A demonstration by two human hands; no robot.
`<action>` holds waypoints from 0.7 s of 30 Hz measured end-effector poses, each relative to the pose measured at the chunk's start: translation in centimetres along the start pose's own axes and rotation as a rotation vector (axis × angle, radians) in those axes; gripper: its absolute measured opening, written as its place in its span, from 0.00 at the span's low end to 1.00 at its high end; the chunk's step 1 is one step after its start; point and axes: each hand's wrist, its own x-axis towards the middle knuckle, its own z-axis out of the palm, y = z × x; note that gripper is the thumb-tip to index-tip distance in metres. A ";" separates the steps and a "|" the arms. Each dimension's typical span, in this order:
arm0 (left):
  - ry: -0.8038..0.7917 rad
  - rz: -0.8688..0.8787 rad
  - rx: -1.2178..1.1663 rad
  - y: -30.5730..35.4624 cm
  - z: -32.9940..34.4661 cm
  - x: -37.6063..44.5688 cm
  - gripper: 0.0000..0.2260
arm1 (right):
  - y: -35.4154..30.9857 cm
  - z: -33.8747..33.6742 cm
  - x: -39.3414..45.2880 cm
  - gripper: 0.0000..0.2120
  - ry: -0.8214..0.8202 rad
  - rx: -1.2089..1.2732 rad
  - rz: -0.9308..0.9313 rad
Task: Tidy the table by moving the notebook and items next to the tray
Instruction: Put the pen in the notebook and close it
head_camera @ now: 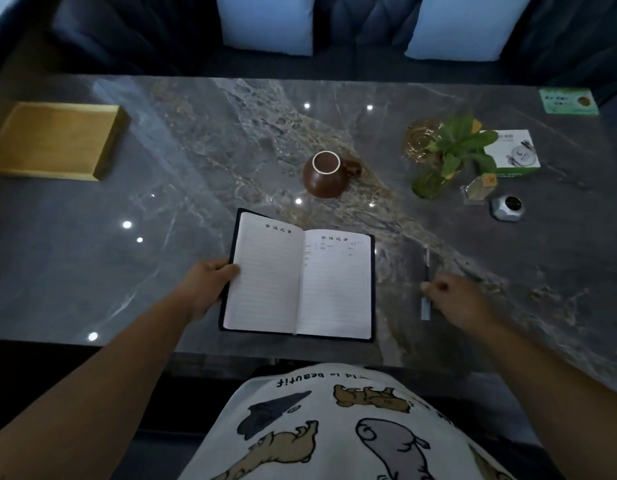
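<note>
Here a dark marble table point(196, 150) fronts a cushioned sofa point(352, 32).

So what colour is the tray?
Yellowish gold; the tray shows in the head view, far left.

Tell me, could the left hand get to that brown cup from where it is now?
Probably yes. The left hand grips the open notebook's left edge, so it would have to let go first. The upside-down brown cup stands just beyond the notebook, with only bare table around it.
</note>
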 end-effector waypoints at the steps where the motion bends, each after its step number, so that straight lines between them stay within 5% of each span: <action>1: -0.010 -0.010 -0.023 -0.4 -0.1 0.2 0.07 | -1.4 0.6 -0.3 0.16 -0.011 0.044 -0.007; 12: -0.169 -0.022 0.043 -2.7 -2.0 0.7 0.11 | -16.2 8.9 -2.9 0.15 -0.274 0.191 -0.094; 21: -0.190 0.024 0.082 -2.7 -1.9 0.9 0.09 | -18.1 11.3 -1.4 0.18 -0.264 0.047 0.006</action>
